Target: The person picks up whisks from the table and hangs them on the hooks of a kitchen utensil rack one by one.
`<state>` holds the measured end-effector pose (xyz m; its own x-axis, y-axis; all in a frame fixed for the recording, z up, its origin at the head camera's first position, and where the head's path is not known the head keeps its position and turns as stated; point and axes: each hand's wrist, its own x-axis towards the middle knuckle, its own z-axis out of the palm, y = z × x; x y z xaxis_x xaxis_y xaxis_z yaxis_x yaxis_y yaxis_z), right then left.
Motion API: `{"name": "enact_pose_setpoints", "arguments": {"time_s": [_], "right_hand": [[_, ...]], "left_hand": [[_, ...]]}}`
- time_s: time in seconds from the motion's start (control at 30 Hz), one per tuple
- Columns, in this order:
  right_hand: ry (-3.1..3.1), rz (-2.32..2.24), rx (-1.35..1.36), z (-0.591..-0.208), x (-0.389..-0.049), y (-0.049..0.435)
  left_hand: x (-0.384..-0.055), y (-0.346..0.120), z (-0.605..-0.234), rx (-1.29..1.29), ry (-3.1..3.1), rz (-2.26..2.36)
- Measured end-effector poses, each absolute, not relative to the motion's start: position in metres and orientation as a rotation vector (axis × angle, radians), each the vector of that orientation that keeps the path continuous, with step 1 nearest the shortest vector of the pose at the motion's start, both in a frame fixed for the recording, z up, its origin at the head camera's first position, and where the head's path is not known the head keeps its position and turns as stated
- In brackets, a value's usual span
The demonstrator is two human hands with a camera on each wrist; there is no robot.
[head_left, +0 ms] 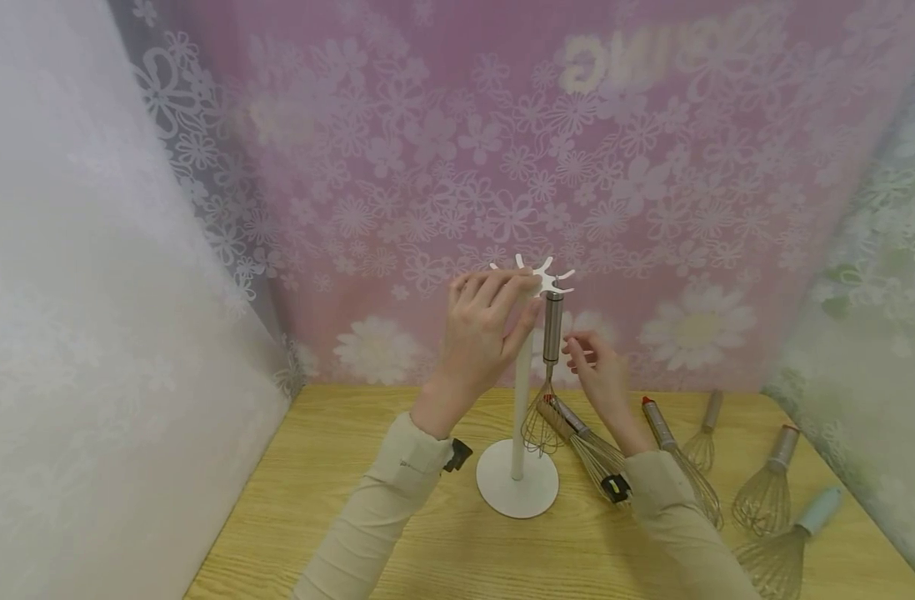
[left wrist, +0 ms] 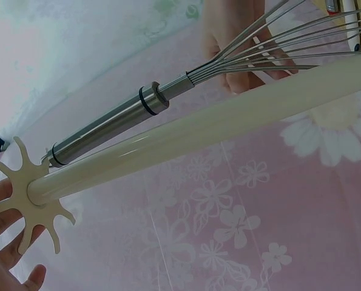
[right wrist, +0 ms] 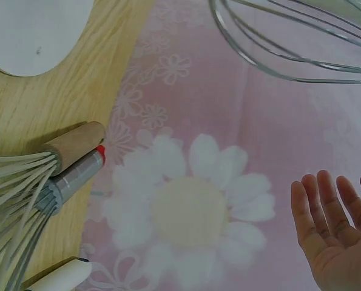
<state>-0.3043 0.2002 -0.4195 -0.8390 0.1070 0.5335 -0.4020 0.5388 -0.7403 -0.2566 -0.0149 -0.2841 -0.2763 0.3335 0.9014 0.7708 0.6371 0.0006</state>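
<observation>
A white stand (head_left: 523,367) with a round base carries a ring of curved hooks (head_left: 545,279) at its top. From one hook hangs a metal-handled whisk (head_left: 552,329), its wire loops pointing down beside the pole. My left hand (head_left: 487,321) rests its fingers against the top of the hooks; in the left wrist view the fingers spread behind them and the thumb stands apart. My right hand (head_left: 606,379) is just right of the hanging whisk, apart from it. The right wrist view shows its fingers (right wrist: 329,203) relaxed, holding nothing.
On the wooden table (head_left: 315,500), a wooden-handled whisk (right wrist: 76,145) and a grey-handled whisk (right wrist: 78,173) lie close together near the base. Further right lie a red-tipped whisk (head_left: 678,454), a small whisk (head_left: 703,442), another metal whisk (head_left: 768,483) and a pale blue-handled whisk (head_left: 791,542).
</observation>
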Motion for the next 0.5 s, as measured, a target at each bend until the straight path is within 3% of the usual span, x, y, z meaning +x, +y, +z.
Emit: {"name": "enact_pose_setpoints", "arguments": {"time_s": [0.5], "right_hand": [[-2.339, 1.154, 0.229, -0.457, -0.317, 0.203]], "left_hand": [[-0.256, -0.015, -0.285, -0.876, -1.862, -0.556]]}}
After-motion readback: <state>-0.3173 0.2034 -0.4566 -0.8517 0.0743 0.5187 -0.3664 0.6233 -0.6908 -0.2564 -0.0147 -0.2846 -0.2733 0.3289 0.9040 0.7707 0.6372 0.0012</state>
